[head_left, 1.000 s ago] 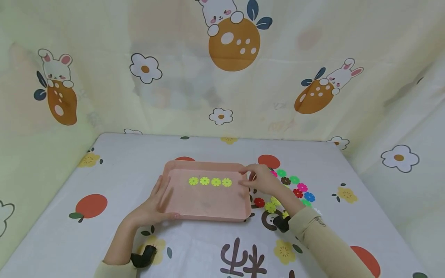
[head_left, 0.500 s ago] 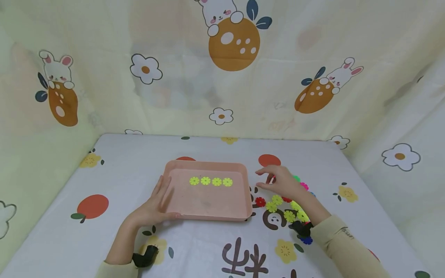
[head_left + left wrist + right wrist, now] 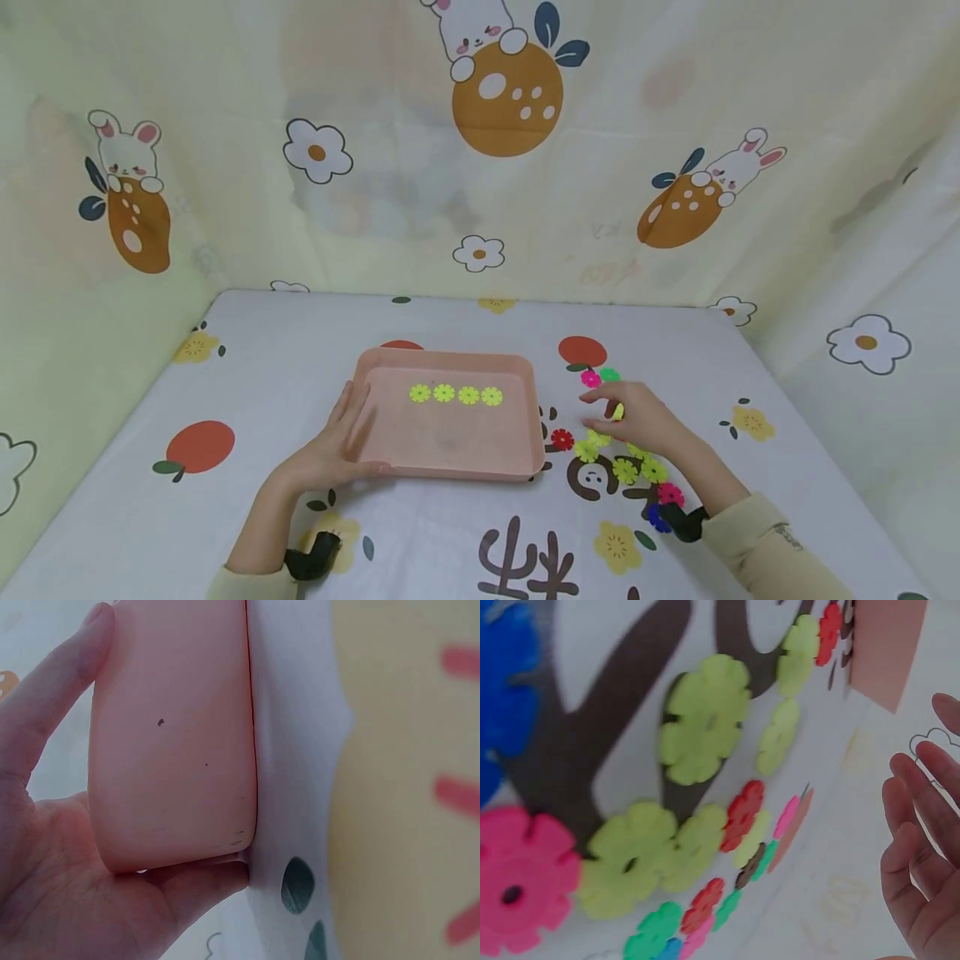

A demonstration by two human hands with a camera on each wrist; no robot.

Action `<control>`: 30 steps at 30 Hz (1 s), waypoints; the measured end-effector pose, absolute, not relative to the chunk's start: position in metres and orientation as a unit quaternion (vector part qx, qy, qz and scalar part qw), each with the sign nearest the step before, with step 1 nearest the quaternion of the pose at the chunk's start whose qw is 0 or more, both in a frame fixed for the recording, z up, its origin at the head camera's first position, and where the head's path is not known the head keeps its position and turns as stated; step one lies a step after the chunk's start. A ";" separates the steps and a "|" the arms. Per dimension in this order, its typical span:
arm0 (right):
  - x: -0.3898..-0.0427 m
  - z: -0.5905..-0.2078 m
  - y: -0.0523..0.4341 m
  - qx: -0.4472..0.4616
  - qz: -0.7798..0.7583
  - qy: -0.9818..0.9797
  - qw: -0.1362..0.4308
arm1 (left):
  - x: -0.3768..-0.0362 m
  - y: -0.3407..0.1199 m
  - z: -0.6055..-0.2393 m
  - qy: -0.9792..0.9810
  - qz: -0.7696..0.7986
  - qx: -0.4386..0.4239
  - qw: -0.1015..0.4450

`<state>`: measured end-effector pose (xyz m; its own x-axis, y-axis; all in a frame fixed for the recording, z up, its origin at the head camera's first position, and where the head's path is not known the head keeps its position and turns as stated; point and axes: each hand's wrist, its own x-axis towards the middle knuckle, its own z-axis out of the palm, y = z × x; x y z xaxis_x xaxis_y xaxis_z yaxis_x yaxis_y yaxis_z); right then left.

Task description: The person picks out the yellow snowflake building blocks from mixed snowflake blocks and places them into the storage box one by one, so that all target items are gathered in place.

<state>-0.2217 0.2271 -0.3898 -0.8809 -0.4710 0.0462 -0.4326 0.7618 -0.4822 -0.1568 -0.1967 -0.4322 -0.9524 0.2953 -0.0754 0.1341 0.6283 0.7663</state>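
A shallow pink tray (image 3: 450,437) lies on the table, with several yellow flower-shaped plastic discs (image 3: 444,392) in a row inside it. My left hand (image 3: 330,446) holds the tray's near left corner, its thumb along the near edge and the fingers along the left side. In the left wrist view the tray's outer wall (image 3: 176,735) sits between thumb and fingers. To the right of the tray, my right hand (image 3: 637,412) hovers over loose discs, thumb and index finger apart, nothing visible between them. The right wrist view shows its fingers (image 3: 930,795) loosely bent, apart from the discs.
Loose flower discs lie right of the tray: yellow (image 3: 625,471), red (image 3: 562,439), pink (image 3: 591,378), green (image 3: 609,374) and blue (image 3: 658,518). Some are partly hidden by the right hand and wrist. A patterned cloth (image 3: 420,533) covers the table, and a curtain (image 3: 375,225) hangs behind.
My right hand has moved from the tray's right edge rightward and nearer, to over the loose discs. My left hand and the row of discs in the tray stay in place.
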 end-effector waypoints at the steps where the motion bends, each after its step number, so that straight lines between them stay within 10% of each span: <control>1: -0.221 -0.391 0.229 -0.236 -0.245 0.940 0.041 | -0.157 -0.197 -0.432 0.896 0.417 0.119 0.098; 30: -0.226 -0.418 0.243 -0.205 -0.180 0.957 0.096 | -0.157 -0.197 -0.431 0.893 0.422 0.115 0.106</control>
